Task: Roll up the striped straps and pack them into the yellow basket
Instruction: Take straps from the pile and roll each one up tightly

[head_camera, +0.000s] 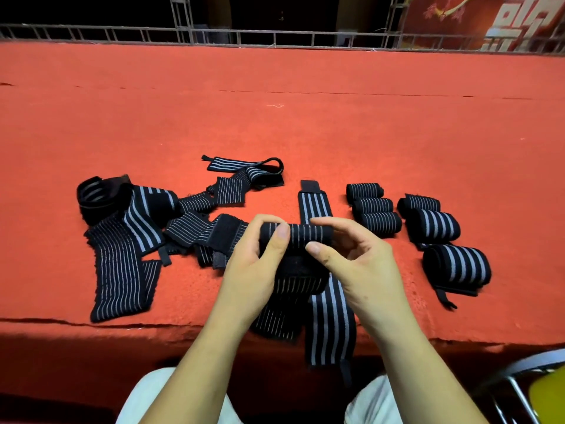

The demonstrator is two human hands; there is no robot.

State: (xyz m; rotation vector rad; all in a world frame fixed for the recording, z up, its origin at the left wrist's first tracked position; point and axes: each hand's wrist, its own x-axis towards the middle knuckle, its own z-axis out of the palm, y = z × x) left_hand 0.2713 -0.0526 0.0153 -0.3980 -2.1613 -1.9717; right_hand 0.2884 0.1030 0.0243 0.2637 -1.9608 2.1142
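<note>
Loose straps (128,240) lie in a heap on the left. In the middle, the left hand (256,261) and right hand (362,267) both pinch one black roll (308,237) with thin white stripes. Six rolls (377,212) sit on the right.

This looks like a stage or event hall, not a home or a workshop. A broad raised platform covered in red carpet (275,117) fills the middle of the frame, and the carpet folds down over its front edge near the bottom (seams and a loose thread show in the pile). A low metal truss rail (275,36) runs along the top, and an upright truss column (180,13) rises left of centre. The space behind them is dark. A red banner (458,16) with large white characters hangs in the upper right. A metal chair frame (516,390) shows in the lower right corner.
</note>
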